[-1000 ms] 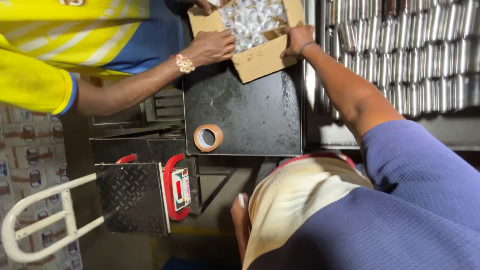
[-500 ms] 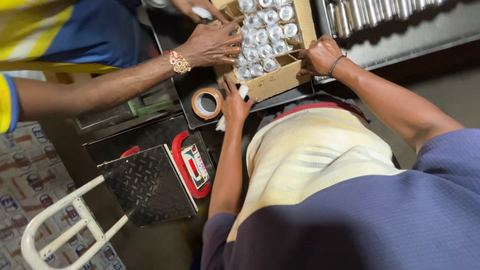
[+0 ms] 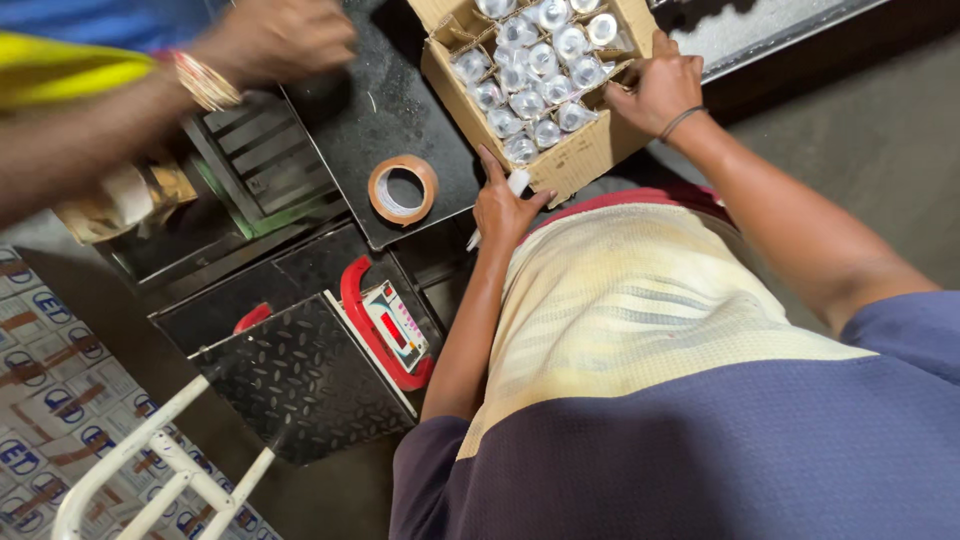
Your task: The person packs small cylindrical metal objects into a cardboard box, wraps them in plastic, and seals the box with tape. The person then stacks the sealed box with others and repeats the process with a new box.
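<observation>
Dark metal bench and a worn workshop floor frame the scene, viewed from above the worker's striped shirt. At the centre, the left hand presses against the near corner of a cardboard box, fingers curled round a small white object whose kind cannot be told, while the right hand rests open along the box's side wall at about 1 o'clock from the left, fingers spread on the rim. Between the two hands sits the box, tilted so its long axis runs from 7 o'clock to 1 o'clock, its divider cells packed with clear wrapped bottles seen top-on. At 9 o'clock from the left hand, just beside it on the bench, lies a roll of brown tape; the left hand is plainly the nearer. At 11 o'clock a co-worker's hand, wearing a beaded bracelet, blurs over the bench edge. Lower, at 7 o'clock, stands a red-handled weighing scale beside a white trolley frame.
</observation>
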